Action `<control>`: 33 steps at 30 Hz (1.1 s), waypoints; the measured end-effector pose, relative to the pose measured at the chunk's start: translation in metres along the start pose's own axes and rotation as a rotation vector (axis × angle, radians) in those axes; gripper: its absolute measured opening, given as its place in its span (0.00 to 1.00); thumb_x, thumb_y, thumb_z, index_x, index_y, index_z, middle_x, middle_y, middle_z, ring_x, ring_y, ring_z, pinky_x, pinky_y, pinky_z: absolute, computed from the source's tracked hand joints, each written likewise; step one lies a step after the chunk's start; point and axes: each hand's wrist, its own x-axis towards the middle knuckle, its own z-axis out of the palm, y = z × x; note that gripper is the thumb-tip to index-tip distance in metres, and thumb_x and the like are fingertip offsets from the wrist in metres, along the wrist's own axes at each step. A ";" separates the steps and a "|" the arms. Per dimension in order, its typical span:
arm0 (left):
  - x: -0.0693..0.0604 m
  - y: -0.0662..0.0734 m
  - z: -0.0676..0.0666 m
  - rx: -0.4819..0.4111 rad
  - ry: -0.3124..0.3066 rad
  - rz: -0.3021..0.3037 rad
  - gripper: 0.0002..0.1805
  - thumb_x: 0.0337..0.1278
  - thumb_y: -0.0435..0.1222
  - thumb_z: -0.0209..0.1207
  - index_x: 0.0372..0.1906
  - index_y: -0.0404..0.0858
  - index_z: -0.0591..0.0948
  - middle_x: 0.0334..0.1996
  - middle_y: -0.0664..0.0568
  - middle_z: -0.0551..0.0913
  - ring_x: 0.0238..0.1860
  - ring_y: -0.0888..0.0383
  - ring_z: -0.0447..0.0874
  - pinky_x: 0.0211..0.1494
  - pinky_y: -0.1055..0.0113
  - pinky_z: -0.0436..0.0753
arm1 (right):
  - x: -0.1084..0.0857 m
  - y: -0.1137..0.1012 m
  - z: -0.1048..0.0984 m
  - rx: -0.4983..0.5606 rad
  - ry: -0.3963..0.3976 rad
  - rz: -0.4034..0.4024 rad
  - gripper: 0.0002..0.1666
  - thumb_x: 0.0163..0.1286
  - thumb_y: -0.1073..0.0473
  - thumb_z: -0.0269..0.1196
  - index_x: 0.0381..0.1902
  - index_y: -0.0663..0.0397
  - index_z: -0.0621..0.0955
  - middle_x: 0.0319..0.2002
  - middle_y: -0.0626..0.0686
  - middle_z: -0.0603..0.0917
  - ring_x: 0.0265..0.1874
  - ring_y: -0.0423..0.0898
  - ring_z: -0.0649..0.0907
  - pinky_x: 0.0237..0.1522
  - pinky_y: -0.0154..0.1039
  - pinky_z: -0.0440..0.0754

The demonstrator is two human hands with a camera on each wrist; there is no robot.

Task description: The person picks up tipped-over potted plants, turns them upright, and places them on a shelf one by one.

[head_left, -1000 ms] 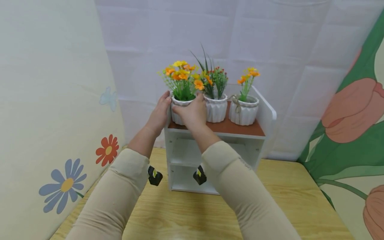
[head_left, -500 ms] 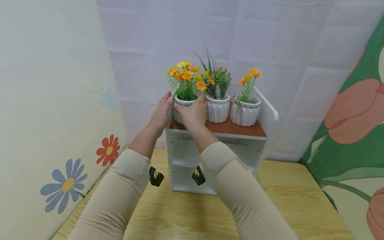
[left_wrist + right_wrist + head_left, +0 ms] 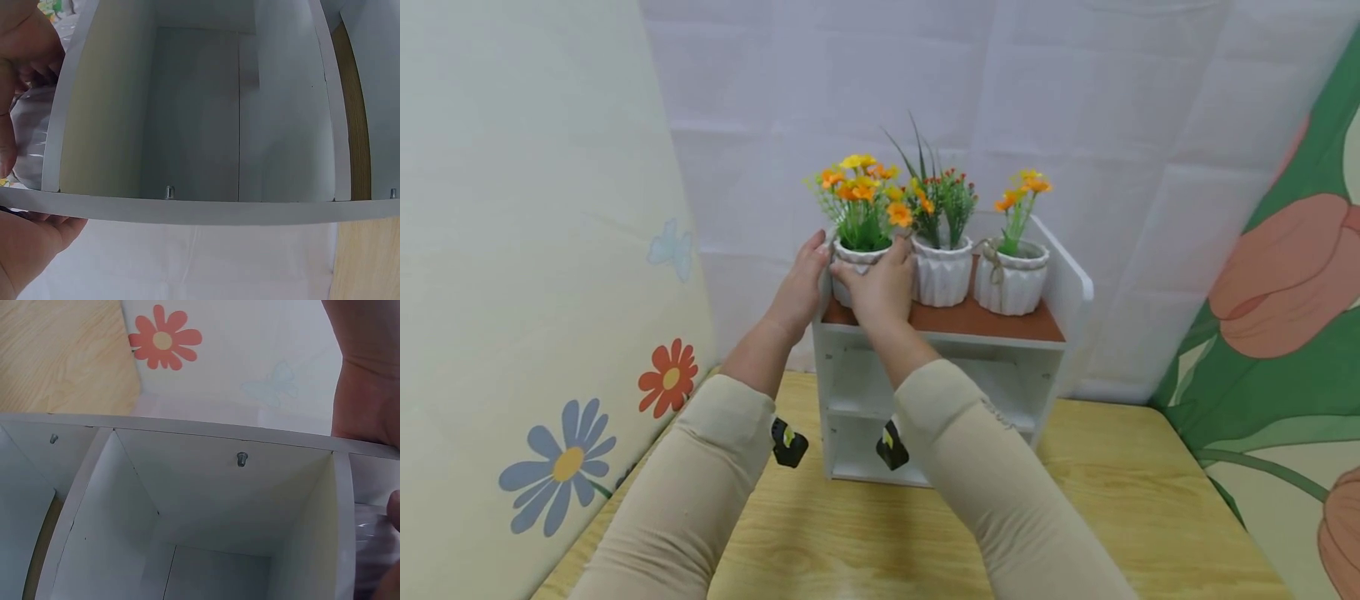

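Observation:
Three white fluted flower pots stand in a row on the brown top of a small white shelf unit. My right hand [image 3: 880,287] grips the left flower pot [image 3: 844,292], thumb across its front and fingers on its right side. Yellow and orange artificial flowers [image 3: 859,196] rise from it. My left hand [image 3: 799,287] rests along the outside of the shelf's left side panel [image 3: 187,211], fingers fairly straight; in the left wrist view the fingers [image 3: 69,228] touch that panel. Part of the gripped pot is hidden by my right hand.
The middle pot [image 3: 942,275] holds grass and red-tipped sprigs. The right pot [image 3: 1011,283], tied with twine, holds orange flowers. Below the brown shelf top [image 3: 977,321] are two compartments. The unit stands on a wooden table [image 3: 850,533] between patterned side walls.
My right forearm and its wrist camera have shifted slightly left. Both hands stay in the same places, and the pots show no clear movement on the shelf.

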 end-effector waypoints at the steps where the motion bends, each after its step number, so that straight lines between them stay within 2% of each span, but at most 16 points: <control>1: 0.000 -0.001 0.000 -0.002 -0.003 0.000 0.32 0.77 0.52 0.29 0.79 0.48 0.45 0.80 0.54 0.44 0.80 0.54 0.38 0.80 0.49 0.42 | 0.000 0.000 0.000 -0.002 0.001 0.000 0.61 0.53 0.42 0.75 0.75 0.49 0.54 0.72 0.60 0.62 0.69 0.54 0.69 0.69 0.46 0.70; 8: 0.001 -0.002 0.002 -0.002 -0.019 0.003 0.32 0.77 0.51 0.28 0.80 0.48 0.44 0.80 0.54 0.43 0.80 0.54 0.37 0.80 0.49 0.42 | -0.001 0.004 -0.003 -0.003 0.015 -0.008 0.61 0.52 0.43 0.75 0.75 0.50 0.55 0.72 0.58 0.63 0.69 0.53 0.69 0.69 0.46 0.69; 18: 0.002 -0.001 0.000 0.016 -0.026 -0.017 0.33 0.76 0.53 0.27 0.80 0.50 0.43 0.80 0.55 0.41 0.80 0.53 0.36 0.80 0.46 0.41 | -0.006 0.008 -0.012 0.044 0.011 -0.080 0.57 0.56 0.40 0.72 0.75 0.50 0.57 0.72 0.58 0.65 0.70 0.53 0.68 0.70 0.48 0.67; 21: 0.004 -0.002 -0.001 0.025 -0.032 -0.020 0.33 0.76 0.54 0.26 0.80 0.51 0.42 0.80 0.56 0.40 0.80 0.54 0.35 0.80 0.46 0.41 | -0.008 0.013 -0.016 0.065 -0.017 -0.088 0.54 0.60 0.38 0.68 0.75 0.51 0.57 0.72 0.57 0.65 0.70 0.52 0.68 0.70 0.48 0.67; 26: 0.009 -0.004 -0.006 0.030 -0.037 -0.032 0.33 0.76 0.54 0.26 0.80 0.51 0.41 0.80 0.57 0.39 0.80 0.54 0.34 0.80 0.47 0.40 | -0.007 0.026 -0.024 0.021 -0.072 -0.107 0.50 0.66 0.34 0.60 0.76 0.51 0.57 0.72 0.57 0.64 0.71 0.52 0.67 0.71 0.49 0.66; 28: 0.011 -0.004 -0.008 0.039 -0.039 -0.035 0.33 0.76 0.53 0.26 0.80 0.50 0.41 0.80 0.56 0.39 0.80 0.53 0.33 0.80 0.48 0.40 | -0.006 0.031 -0.028 -0.008 -0.095 -0.141 0.48 0.68 0.35 0.59 0.76 0.53 0.57 0.73 0.58 0.63 0.71 0.53 0.66 0.71 0.50 0.66; 33: 0.012 -0.007 -0.017 0.076 -0.060 -0.039 0.33 0.77 0.53 0.24 0.79 0.49 0.38 0.80 0.55 0.35 0.80 0.52 0.31 0.80 0.47 0.38 | -0.006 0.044 -0.042 -0.061 -0.211 -0.211 0.47 0.70 0.35 0.55 0.76 0.53 0.56 0.74 0.58 0.61 0.72 0.55 0.65 0.71 0.53 0.65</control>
